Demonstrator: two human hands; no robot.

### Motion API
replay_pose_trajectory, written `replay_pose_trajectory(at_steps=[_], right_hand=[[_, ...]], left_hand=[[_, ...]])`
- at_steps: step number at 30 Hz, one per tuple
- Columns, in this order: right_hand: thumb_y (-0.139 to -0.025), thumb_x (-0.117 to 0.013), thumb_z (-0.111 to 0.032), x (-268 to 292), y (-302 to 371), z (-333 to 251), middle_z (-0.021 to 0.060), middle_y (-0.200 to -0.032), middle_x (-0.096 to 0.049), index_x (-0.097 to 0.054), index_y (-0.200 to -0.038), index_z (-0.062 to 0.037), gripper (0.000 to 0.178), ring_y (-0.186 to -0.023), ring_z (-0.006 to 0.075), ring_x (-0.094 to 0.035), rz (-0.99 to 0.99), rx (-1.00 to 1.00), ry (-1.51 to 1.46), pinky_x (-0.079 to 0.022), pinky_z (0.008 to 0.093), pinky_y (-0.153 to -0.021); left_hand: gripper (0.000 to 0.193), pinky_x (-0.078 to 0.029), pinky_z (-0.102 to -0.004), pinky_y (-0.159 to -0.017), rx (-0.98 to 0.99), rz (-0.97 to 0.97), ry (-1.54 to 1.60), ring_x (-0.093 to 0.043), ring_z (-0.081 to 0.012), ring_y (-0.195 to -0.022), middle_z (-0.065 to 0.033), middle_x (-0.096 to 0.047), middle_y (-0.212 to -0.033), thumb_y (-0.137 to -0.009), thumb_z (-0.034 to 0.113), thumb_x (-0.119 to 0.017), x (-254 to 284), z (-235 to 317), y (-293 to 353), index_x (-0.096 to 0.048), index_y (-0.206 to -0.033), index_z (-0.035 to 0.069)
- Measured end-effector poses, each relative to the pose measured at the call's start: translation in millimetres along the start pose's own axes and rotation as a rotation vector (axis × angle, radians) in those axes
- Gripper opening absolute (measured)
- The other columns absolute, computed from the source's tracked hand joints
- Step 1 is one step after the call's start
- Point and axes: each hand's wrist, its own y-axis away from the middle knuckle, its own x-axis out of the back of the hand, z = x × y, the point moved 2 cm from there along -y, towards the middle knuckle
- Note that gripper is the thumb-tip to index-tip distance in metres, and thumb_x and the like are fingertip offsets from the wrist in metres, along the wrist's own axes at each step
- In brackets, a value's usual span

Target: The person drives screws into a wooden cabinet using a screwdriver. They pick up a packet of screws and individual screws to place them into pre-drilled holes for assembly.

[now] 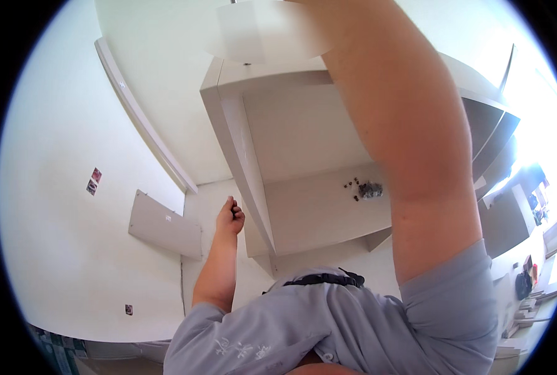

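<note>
My left hand (231, 217) hangs beside the left side panel of a light grey cabinet frame (253, 169). Its fingers are curled in, and whatever they may hold cannot be made out. My right arm (409, 137) stretches up across the picture in front of the cabinet. The hand at its end is out of sight, past the upper edge and a blurred patch. Inside the cabinet, on the lower board, lies a clear bag of small hardware (370, 190), with several small brown pieces (356, 182) scattered next to it.
A long narrow board (141, 119) leans along the wall at left. Below it, a grey panel (164, 224) stands against the white wall (59, 206). More cabinet parts (506, 215) and a dark round object (524, 285) are at the right, near a bright window.
</note>
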Motion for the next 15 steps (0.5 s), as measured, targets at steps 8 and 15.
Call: replay_pose_trajectory(at_steps=[8,15], right_hand=[[-0.094,-0.056,-0.017,-8,11,-3,0.0033,-0.064,-0.047,-0.054,-0.090,-0.0051,0.013,-0.049,0.0150,-0.044,0.228,0.106,0.125,-0.037,0.0316,-0.044],[-0.097,-0.056,-0.022,-2,8,-5,0.0018,-0.065,-0.047,-0.054,-0.094,-0.0061,0.017,-0.052,0.0138,-0.045,0.192,0.034,0.143,-0.038,0.0307,-0.047]], left_hand=[[0.017,-0.036,-0.0198,-0.051,-0.010,-0.071,0.039,-0.047,-0.0060,-0.062,0.0059,-0.059,-0.083,-0.102,0.028,-0.062,-15,2,12,-0.061,-0.114,0.017],[0.012,-0.037,-0.0211,-0.049,-0.025,-0.016,-0.001,-0.047,-0.0075,-0.060,0.0064,-0.058,-0.078,-0.101,0.029,-0.062,-33,10,46,-0.063,-0.107,0.018]])
